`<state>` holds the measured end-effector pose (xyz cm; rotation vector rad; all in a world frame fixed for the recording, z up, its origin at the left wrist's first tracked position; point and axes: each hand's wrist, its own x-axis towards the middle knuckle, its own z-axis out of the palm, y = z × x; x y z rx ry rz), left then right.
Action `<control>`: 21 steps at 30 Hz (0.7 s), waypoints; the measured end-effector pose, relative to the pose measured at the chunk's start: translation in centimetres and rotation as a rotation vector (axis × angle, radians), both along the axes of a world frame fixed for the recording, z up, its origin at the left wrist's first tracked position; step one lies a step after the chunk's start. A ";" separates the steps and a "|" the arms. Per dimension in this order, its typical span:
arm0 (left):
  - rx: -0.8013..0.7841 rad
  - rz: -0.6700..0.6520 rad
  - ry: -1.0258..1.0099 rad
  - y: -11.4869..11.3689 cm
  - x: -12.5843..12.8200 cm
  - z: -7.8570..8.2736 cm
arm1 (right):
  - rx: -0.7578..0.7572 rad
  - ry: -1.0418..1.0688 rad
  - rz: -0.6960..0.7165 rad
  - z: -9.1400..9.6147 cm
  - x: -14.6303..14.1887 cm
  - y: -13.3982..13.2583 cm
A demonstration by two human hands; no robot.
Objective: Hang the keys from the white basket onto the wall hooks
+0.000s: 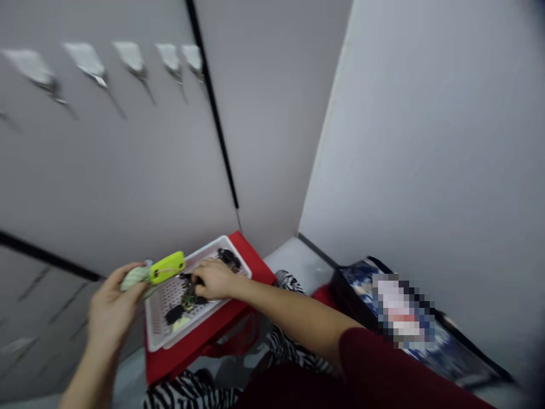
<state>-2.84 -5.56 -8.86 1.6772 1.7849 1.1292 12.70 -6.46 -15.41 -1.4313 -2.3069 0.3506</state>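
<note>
My left hand (113, 307) is raised left of the white plastic basket (155, 324), its thumb and fingers closed on a pale green textured bundle (137, 277). From the bundle juts a flat, bright yellow piece (168, 267) with rounded ends and small dark spots; its kind is unclear. Down inside the basket is my right hand (215, 278), fingers curled among small dark items (187, 298). What those fingers hold, if anything, is hidden. A black item (229, 257) lies at the basket's far right end, and a pale yellow one (181, 324) near its front.
Beneath the basket is a red fabric bag or box (183, 358). Grey cabinet doors (128, 170) with several hanging keys (100, 79) rise ahead. A white wall (426, 142) stands at the right, with a dark-edged printed bag (451, 352) against it. My zebra-striped legs (191, 389) flank the red one.
</note>
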 end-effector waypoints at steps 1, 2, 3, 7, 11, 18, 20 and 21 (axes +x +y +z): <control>0.005 -0.061 -0.099 0.1 0.4 0.7 | 0.000 0.019 -0.007 -0.1 0.0 0.0; 0.038 -0.099 -0.190 0.2 0.5 1.4 | -0.009 0.036 -0.015 -0.1 0.1 0.1; 0.082 -0.120 -0.265 0.5 0.5 2.2 | -0.023 0.055 -0.018 -0.1 0.1 0.1; 0.190 -0.169 -0.459 0.5 -0.1 4.9 | -0.111 0.364 -0.020 0.9 -0.3 0.1; 0.094 -0.257 -0.550 -1.2 0.8 4.7 | -0.550 1.034 0.076 2.8 -1.8 -0.1; -0.009 -0.359 -0.539 -4.4 2.2 0.0 | -0.967 1.727 -0.019 5.2 -2.3 1.3; -0.052 -0.419 -0.488 -4.9 1.7 -0.9 | -0.896 1.776 -0.092 5.6 -1.8 1.5; -0.073 -0.456 -0.458 -5.1 1.5 -1.3 | -0.836 1.767 -0.115 5.7 -1.6 1.5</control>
